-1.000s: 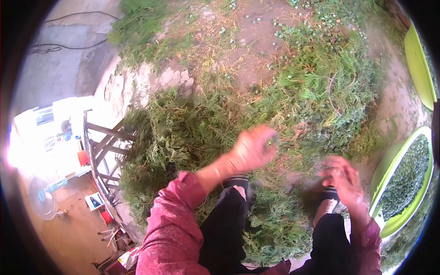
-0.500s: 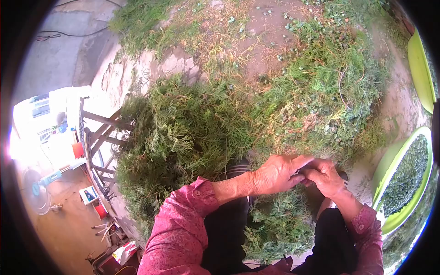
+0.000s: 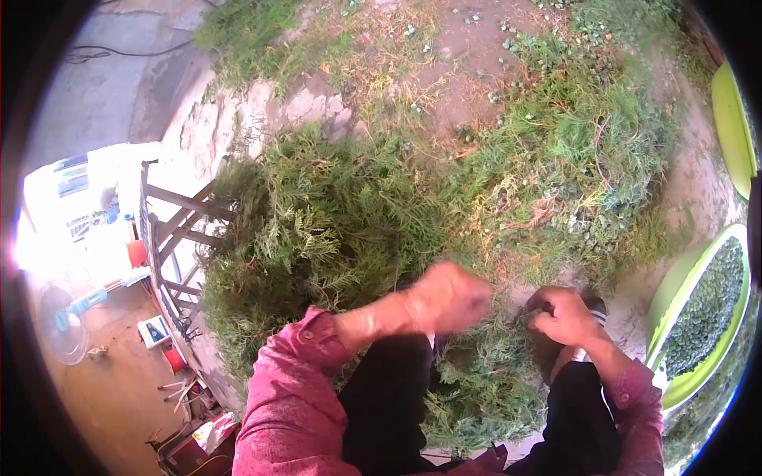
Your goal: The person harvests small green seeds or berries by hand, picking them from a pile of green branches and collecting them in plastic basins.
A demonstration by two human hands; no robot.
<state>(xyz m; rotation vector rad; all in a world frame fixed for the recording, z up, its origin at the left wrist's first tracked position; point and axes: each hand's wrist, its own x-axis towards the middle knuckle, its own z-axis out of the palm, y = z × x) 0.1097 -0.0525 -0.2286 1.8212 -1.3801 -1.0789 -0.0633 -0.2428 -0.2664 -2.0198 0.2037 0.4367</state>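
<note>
My left hand (image 3: 451, 298), smeared by motion, is over the green conifer branches (image 3: 333, 222) left of centre. To its right, my right hand (image 3: 565, 315) hangs above the gap between my knees, its fingers curled toward the thumb. What lies at those fingertips, if anything, I cannot make out. The two hands are apart. Below them, between my legs, lies a smaller heap of cut conifer sprigs (image 3: 488, 381). A pile of stripped-looking sprigs and yellowed bits (image 3: 563, 174) spreads ahead of my right hand.
A lime-green basin (image 3: 675, 293) full of small green cones (image 3: 706, 309) stands at the right, with another green basin (image 3: 729, 131) beyond it. At the left are a wooden frame (image 3: 178, 214), a fan (image 3: 65, 321) and a red-and-white bag (image 3: 213, 432). Small green cones dot the ground ahead.
My hands were together at the fingers and have come apart. My left hand has swung left in a blur, while my right hand has stayed nearly in place.
</note>
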